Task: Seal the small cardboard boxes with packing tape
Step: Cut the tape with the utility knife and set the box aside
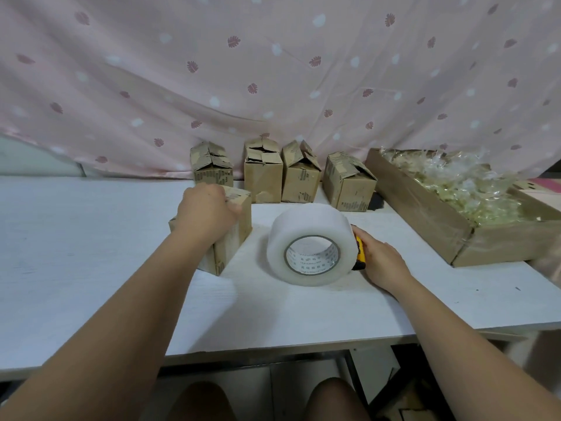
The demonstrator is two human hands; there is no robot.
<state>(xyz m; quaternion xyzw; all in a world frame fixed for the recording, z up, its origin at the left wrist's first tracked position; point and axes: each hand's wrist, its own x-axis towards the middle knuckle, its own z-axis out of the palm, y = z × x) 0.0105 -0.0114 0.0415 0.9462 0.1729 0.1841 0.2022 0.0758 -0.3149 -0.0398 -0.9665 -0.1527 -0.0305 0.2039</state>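
Knees [200,402] show below the white bench [76,253], and both bare forearms reach over it. The left hand [209,208] grips a small cardboard box [233,241] from above, its fingers [226,196] curled over the far top edge. The box stands on the bench. Just right of it, a roll of clear packing tape [303,223] stands on edge, core toward the camera. The right hand [382,262] holds a yellow tool [360,253] against the roll's right side, fingers wrapped round it. Behind, four more small boxes [264,177] stand in a row, flaps loose. Far right, a shallow cardboard tray [425,214] holds clear plastic packets [461,183].
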